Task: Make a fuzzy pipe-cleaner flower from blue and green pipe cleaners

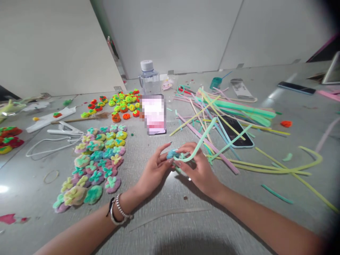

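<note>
Over the middle of the table, my left hand (154,171) pinches a small blue fuzzy piece of wound pipe cleaner (172,153) between thumb and fingers. My right hand (202,173) meets it from the other side, its thumb and fingers closed on a mint-green pipe cleaner (204,140). One end of that green strand curves up and away to the right; its other end lies against the blue piece. Fingers partly cover where the two join. Left of my hands, rows of pastel pipe-cleaner flowers (95,177) lie on the table.
Loose pipe cleaners (186,128) spread across the right side, some over a dark-screened phone (233,132). A lit phone (154,115) stands ahead, before a water bottle (149,79). Orange and yellow fuzzy pieces (124,102) cluster behind, near a white glue gun (65,129) with its cord.
</note>
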The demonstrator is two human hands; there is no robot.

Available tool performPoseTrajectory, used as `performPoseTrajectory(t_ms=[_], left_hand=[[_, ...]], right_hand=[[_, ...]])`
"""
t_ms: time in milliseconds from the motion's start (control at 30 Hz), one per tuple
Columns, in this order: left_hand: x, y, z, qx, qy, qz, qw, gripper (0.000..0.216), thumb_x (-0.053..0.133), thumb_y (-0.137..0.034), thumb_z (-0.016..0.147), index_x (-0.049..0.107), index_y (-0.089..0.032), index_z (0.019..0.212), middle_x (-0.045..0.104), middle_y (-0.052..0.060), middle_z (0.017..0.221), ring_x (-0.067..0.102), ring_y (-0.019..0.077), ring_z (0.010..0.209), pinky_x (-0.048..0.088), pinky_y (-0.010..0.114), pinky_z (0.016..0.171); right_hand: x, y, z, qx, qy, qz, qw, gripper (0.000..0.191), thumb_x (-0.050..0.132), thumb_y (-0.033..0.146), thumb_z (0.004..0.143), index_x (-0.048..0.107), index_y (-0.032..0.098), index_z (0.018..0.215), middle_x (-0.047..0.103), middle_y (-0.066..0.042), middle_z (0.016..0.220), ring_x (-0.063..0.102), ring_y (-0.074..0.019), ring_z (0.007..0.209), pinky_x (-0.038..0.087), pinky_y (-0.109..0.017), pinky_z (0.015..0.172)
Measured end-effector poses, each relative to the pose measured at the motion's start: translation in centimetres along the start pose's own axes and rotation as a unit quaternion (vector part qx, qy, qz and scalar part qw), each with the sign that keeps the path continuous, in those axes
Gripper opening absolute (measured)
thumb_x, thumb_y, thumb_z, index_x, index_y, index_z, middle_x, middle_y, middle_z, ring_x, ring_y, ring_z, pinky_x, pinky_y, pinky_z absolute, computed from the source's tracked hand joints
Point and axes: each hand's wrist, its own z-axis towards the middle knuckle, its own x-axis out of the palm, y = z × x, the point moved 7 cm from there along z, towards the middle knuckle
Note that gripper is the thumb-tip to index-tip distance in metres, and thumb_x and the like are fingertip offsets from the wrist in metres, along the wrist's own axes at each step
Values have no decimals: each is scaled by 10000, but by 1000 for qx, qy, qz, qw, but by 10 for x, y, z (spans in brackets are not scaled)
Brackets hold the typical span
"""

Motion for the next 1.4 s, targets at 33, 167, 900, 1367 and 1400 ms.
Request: performPoseTrajectory(t_ms=[33,167,900,1367,1400], left_hand=[[-1,0,0,-6,-11,-10,1000,527,688,-238,837,470,-218,1316,693,67,1048,641,161,879,502,282,771],[-7,3,2,-26,-48,-20,998,390,680,-299,846,560,-176,1195,673,61,974,611,126,782,481,226,650],[-2,-9,-7,91,-12,285,954,294,442,-340,968,574,-206,1195,659,71,1053,602,160,890,471,308,813],[-1,-7,-8,109,-14,303,947,381,655,-287,842,563,-240,1208,649,60,1063,583,158,836,467,287,755],[-1,-7,-8,106,-16,302,947,388,659,-296,839,562,-236,1210,652,61,1053,583,158,825,466,285,745]], right_hand=[[1,2,1,-11,10,-13,1000,187,617,276,868,608,249,1053,562,-60,1065,543,-217,1055,421,-410,933],[3,6,1,-33,27,-26,999,247,541,154,868,595,256,1086,550,-60,1104,518,-217,1100,396,-431,978],[10,-11,-2,73,65,-81,992,56,515,225,878,549,203,916,602,-30,850,564,-179,783,423,-316,714],[11,-5,-3,24,90,-56,994,152,461,277,936,593,210,971,643,-54,932,585,-201,868,433,-344,776],[11,-6,-3,31,87,-54,994,171,442,284,947,595,210,964,647,-60,935,588,-205,878,435,-350,780]])
